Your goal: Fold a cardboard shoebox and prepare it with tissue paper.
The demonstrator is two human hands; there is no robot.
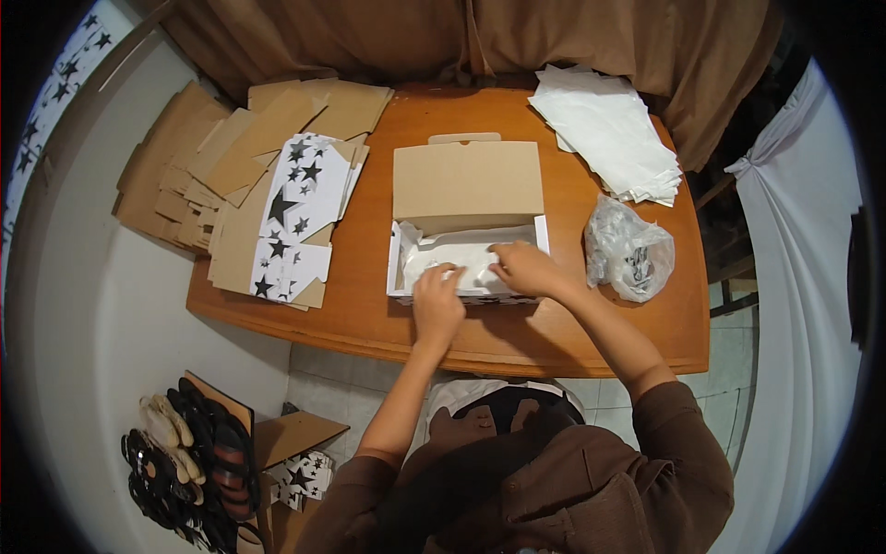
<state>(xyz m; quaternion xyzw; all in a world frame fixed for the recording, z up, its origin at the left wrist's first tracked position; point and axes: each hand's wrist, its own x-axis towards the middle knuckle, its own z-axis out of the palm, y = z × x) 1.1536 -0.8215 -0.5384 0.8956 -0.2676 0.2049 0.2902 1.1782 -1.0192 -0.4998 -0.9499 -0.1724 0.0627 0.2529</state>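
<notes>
An open cardboard shoebox [468, 181], brown inside with white outer sides, stands on the table before me, its lid tipped back away from me. White tissue paper [472, 255] lines its inside. My left hand [437, 303] reaches over the near wall, fingers bent and closed on the paper. From the right, my right hand [528, 270] comes into the box with curled fingers, also on the paper near the right wall. Whether anything lies beneath the paper is hidden.
Flat brown cardboard pieces [231, 157] and star-printed box blanks [293, 217] are piled left on the wooden table [360, 319]. White paper sheets [604, 129] lie at the far right, above a clear plastic bag [629, 247]. Several sandals [189, 452] sit low at the left.
</notes>
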